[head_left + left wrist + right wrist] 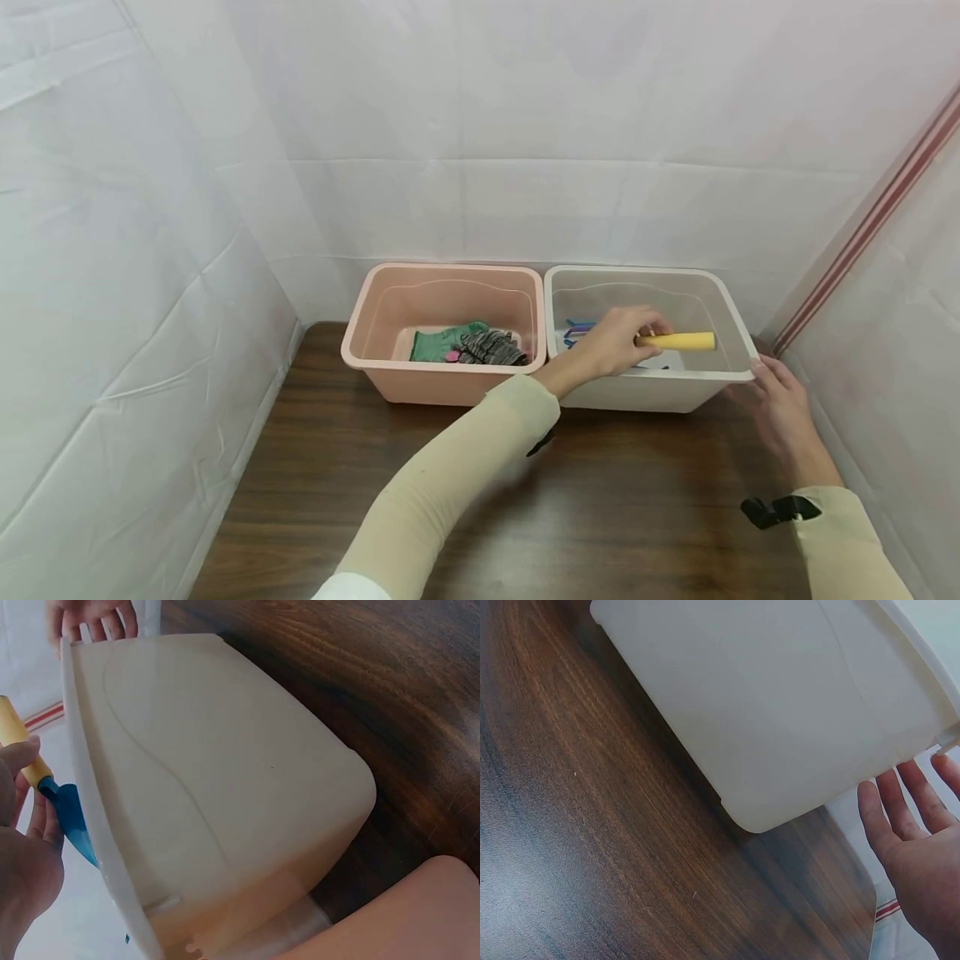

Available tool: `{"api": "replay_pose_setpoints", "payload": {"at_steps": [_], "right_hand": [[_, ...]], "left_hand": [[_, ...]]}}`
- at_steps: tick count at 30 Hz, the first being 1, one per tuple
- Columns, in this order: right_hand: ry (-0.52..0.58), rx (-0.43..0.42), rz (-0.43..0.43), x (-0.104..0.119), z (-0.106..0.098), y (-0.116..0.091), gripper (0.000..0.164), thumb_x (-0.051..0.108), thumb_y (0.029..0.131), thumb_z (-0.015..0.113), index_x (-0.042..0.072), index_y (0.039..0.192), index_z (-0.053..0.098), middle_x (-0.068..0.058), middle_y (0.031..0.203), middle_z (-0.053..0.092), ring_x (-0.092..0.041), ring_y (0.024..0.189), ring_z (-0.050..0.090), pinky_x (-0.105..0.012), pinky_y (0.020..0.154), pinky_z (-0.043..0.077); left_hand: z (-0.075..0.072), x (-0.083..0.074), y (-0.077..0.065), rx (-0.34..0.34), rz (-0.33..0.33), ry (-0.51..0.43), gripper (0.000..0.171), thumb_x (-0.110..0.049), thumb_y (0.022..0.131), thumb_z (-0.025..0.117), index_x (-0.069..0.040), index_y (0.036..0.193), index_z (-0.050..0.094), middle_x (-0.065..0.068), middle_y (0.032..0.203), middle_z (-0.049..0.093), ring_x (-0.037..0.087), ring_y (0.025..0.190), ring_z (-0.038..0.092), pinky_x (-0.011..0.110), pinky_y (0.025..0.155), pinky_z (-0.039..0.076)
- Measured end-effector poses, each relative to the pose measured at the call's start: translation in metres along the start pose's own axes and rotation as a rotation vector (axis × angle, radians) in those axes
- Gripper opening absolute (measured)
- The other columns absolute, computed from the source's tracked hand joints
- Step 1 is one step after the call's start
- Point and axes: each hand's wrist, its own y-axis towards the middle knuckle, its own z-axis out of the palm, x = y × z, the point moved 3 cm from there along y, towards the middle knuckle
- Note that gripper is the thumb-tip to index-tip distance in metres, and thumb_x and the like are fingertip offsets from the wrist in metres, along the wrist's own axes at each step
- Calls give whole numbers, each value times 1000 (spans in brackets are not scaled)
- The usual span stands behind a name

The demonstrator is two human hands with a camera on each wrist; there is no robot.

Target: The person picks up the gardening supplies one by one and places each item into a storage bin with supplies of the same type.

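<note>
In the head view, my left hand (622, 337) reaches over the near rim of the white bin (637, 387). It grips a small hand trowel by its yellow handle (682, 341); the trowel's blue blade (71, 814) shows in the left wrist view, partly hidden behind the bin's rim. At the bin's right end, my right hand (922, 847) rests its fairly straight fingers against the outer wall under the rim. Inside the white bin lie blue and purple pieces (579, 330), partly covered by my left hand and forearm.
A pink bin (442, 383) stands against the white bin's left side. Within it are a green cloth item (431, 345) and a dark grey striped knitted item (491, 347). Both bins stand on a dark wooden table (600, 500), with white sheeting (465, 167) behind and at the sides.
</note>
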Motion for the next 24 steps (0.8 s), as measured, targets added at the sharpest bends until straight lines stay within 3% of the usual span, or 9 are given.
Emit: {"api": "replay_pose_setpoints", "payload": {"at_steps": [12, 24], "right_hand": [[30, -6, 5, 2, 1, -1, 25, 14, 112, 57, 6, 134, 63, 2, 130, 69, -11, 114, 71, -34, 85, 64], [-2, 0, 13, 1, -1, 0, 35, 18, 112, 57, 2, 143, 54, 1, 137, 63, -10, 119, 69, -33, 87, 63]], "left_hand": [[14, 12, -5, -3, -67, -15, 25, -15, 100, 77, -15, 125, 74, -7, 113, 69, 0, 95, 60, 7, 78, 48], [20, 22, -5, 13, -120, -20, 28, -15, 100, 77, -16, 127, 72, -5, 118, 70, 3, 100, 63, 9, 82, 48]]}}
